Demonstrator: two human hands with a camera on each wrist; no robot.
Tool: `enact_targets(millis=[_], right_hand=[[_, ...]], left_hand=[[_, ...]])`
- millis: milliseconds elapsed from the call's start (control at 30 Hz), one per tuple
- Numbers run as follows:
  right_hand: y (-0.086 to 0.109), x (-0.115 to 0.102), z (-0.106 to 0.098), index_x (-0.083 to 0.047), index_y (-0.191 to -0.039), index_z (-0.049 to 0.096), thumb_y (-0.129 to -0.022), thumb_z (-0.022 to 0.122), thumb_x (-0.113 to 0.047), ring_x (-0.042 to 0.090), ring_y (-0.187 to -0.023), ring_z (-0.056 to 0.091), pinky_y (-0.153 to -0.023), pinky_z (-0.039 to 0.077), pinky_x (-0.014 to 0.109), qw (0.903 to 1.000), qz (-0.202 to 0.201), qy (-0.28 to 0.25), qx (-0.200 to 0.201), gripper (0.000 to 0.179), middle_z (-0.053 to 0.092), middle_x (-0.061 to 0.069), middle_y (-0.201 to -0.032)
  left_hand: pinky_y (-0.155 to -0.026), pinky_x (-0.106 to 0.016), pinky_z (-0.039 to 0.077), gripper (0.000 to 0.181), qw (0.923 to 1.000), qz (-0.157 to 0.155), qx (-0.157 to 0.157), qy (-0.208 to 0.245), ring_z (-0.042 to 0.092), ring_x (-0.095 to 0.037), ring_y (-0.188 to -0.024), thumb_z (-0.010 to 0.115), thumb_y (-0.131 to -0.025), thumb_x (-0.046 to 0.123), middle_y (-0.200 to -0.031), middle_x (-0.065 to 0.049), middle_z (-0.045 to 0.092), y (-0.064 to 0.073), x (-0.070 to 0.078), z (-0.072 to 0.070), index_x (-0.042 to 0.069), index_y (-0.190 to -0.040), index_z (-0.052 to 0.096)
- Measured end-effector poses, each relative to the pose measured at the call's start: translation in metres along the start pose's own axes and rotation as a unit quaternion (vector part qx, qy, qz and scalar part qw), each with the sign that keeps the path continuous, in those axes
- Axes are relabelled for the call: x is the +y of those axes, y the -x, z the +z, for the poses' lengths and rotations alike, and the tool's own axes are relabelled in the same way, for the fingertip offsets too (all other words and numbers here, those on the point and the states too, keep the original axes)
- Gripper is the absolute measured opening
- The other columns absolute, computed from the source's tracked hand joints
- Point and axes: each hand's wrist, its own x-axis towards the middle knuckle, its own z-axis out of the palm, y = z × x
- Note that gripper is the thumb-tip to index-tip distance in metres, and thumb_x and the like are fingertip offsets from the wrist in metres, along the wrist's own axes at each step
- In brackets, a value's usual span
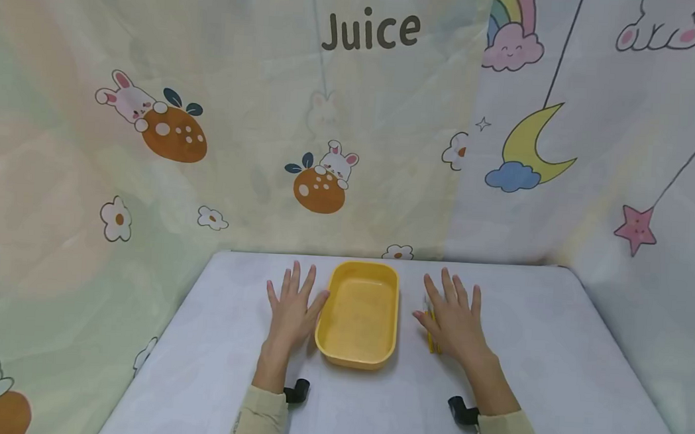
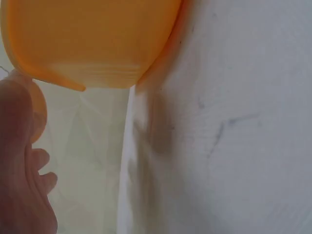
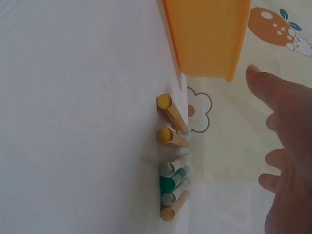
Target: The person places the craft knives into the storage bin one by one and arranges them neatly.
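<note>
A yellow rectangular plastic tray [image 1: 358, 310] with rounded corners lies on the white-covered table. Left of it is my left hand [image 1: 290, 316], fingers straight and spread; its thumb is at the tray's rim, and I cannot tell whether they touch. To the tray's right my right hand [image 1: 457, 323] hovers with spread fingers and holds nothing. Beneath that hand lie several slim round sticks [image 1: 431, 343], mostly hidden in the head view. The right wrist view shows their round ends in a row: yellow sticks [image 3: 165, 136], grey ones [image 3: 167, 169] and a green one [image 3: 168, 184].
The white table [image 1: 195, 367] reaches back to a printed fabric wall [image 1: 257, 138] with rabbits, fruit and flowers. More fabric [image 1: 676, 317] stands along the right side. A black wrist camera [image 1: 297, 391] is on my left wrist, another black camera [image 1: 462, 411] on my right.
</note>
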Motion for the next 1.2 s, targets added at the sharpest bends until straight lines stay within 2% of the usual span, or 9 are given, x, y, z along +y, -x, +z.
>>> enact_targets(millis=[133,267,367,500,600,733,967,1067,1200], right_hand=[[-0.004,0.0,0.0,-0.017,-0.164,0.034,-0.1,0.062,-0.055,0.048,-0.15,0.032,-0.122,0.01,0.077,0.9993,-0.016,0.001,0.035,0.08,0.026,0.024,-0.169],[-0.008,-0.001,0.0,-0.014,-0.162,0.036,-0.1,0.063,-0.052,0.047,-0.144,0.042,-0.122,0.021,0.074,0.9984,-0.026,-0.01,0.049,0.077,0.036,0.024,-0.164],[-0.01,-0.002,0.0,-0.012,-0.162,0.038,-0.1,0.066,-0.048,0.047,-0.141,0.045,-0.12,0.031,0.07,0.998,-0.029,-0.025,0.05,0.076,0.043,0.025,-0.158],[-0.012,-0.003,0.003,-0.01,-0.161,0.04,-0.1,0.067,-0.046,0.048,-0.133,0.053,-0.112,0.043,0.067,0.9974,-0.037,-0.047,0.039,0.076,0.051,0.027,-0.15],[-0.014,-0.004,0.005,-0.011,-0.161,0.04,-0.1,0.067,-0.047,0.047,-0.13,0.056,-0.11,0.045,0.066,0.9967,-0.032,-0.069,0.028,0.075,0.053,0.026,-0.148],[-0.015,-0.004,0.007,-0.012,-0.161,0.04,-0.101,0.066,-0.046,0.046,-0.129,0.056,-0.11,0.046,0.065,0.9954,-0.016,-0.091,0.023,0.074,0.054,0.024,-0.147],[-0.012,-0.003,0.009,-0.009,-0.159,0.042,-0.103,0.064,-0.041,0.045,-0.127,0.057,-0.108,0.049,0.063,0.9911,-0.005,-0.132,0.021,0.068,0.057,0.026,-0.142],[-0.01,-0.003,0.012,-0.007,-0.157,0.045,-0.106,0.061,-0.032,0.043,-0.124,0.058,-0.105,0.051,0.062,0.9876,-0.004,-0.153,0.032,0.059,0.058,0.026,-0.138],[-0.011,0.0,0.012,-0.004,-0.153,0.05,-0.107,0.059,-0.022,0.034,-0.103,0.062,-0.092,0.056,0.053,0.9846,0.001,-0.169,0.046,0.051,0.06,0.024,-0.132]], left_hand=[[-0.125,-0.071,-0.009,0.065,0.9948,-0.009,0.006,0.101,0.019,-0.034,-0.161,0.035,-0.108,0.061,-0.174,-0.009,0.02,-0.003,0.0,0.006,0.026,-0.163,0.036],[-0.127,-0.07,-0.001,0.055,0.9752,-0.013,0.013,0.22,0.029,-0.029,-0.159,0.034,-0.112,0.049,-0.169,-0.005,0.034,-0.007,-0.004,0.016,0.022,-0.159,0.046],[-0.131,-0.061,0.012,0.053,0.953,-0.014,0.0,0.303,0.032,-0.023,-0.158,0.033,-0.113,0.047,-0.167,0.0,0.039,-0.008,-0.005,0.022,0.022,-0.158,0.046],[-0.129,-0.046,0.028,0.054,0.9148,-0.059,-0.035,0.398,0.038,-0.015,-0.154,0.038,-0.111,0.055,-0.163,0.01,0.044,-0.005,-0.006,0.029,0.03,-0.158,0.045],[-0.128,-0.046,0.031,0.056,0.8891,-0.086,-0.041,0.448,0.041,-0.016,-0.153,0.045,-0.107,0.058,-0.16,0.009,0.049,-0.003,-0.006,0.033,0.032,-0.157,0.047],[-0.129,-0.047,0.028,0.056,0.869,-0.08,-0.043,0.486,0.037,-0.018,-0.155,0.053,-0.106,0.052,-0.16,0.007,0.049,-0.001,-0.003,0.038,0.028,-0.156,0.049],[-0.129,-0.041,0.028,0.046,0.8595,-0.074,-0.049,0.503,0.037,-0.012,-0.154,0.058,-0.108,0.035,-0.159,0.011,0.05,0.002,0.001,0.044,0.029,-0.153,0.053],[-0.128,-0.041,0.03,0.045,0.8603,-0.07,-0.051,0.502,0.039,-0.014,-0.153,0.059,-0.107,0.033,-0.158,0.01,0.051,0.004,0.001,0.045,0.03,-0.152,0.054],[-0.129,-0.044,0.029,0.043,0.8665,-0.062,-0.052,0.492,0.039,-0.017,-0.153,0.058,-0.108,0.033,-0.157,0.008,0.053,0.005,0.001,0.044,0.028,-0.15,0.058]])
